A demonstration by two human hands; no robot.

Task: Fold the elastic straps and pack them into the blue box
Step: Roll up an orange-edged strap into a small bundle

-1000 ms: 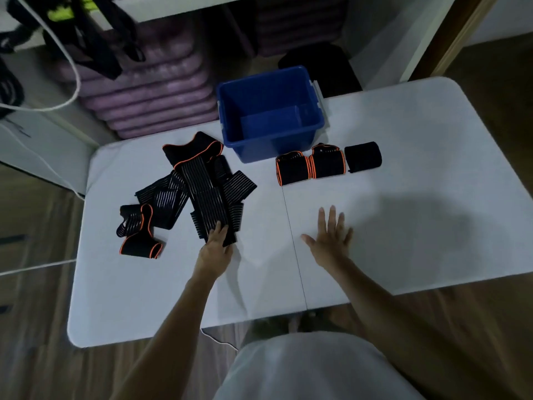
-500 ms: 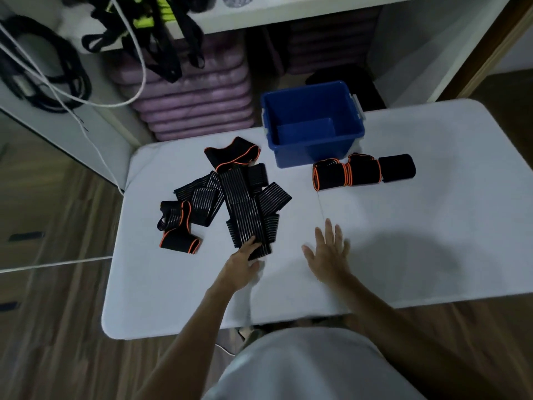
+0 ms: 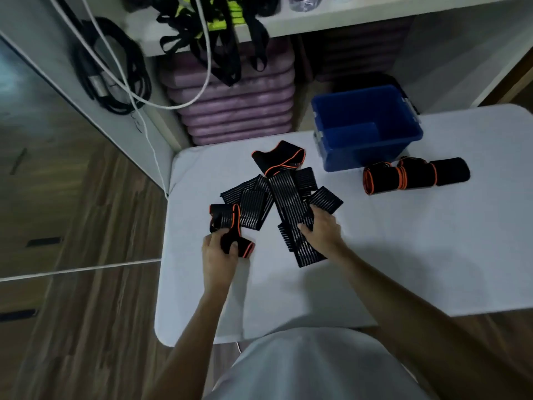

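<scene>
Wood floor (image 3: 86, 327), white shelf (image 3: 331, 23) with purple mats (image 3: 239, 111) below, white table (image 3: 418, 255), blue box (image 3: 366, 127) at its far edge, loose straps (image 3: 277, 192) beside it, three rolled straps (image 3: 415, 176) before the box, left hand (image 3: 219, 255) closed on an orange-edged strap (image 3: 236, 245), right hand (image 3: 323, 229) with fingers bent, gripping a striped strap (image 3: 291, 206).

On the table (image 3: 432, 255), the loose strap pile (image 3: 277, 197) lies ahead of me at left, with the box (image 3: 372, 151) behind it to the right at the far edge. Three rolled straps (image 3: 415, 176) lie in a row touching, just before the box. My left hand (image 3: 219, 255) is at the pile's near-left end, my right hand (image 3: 323, 229) on its near-right part.
</scene>
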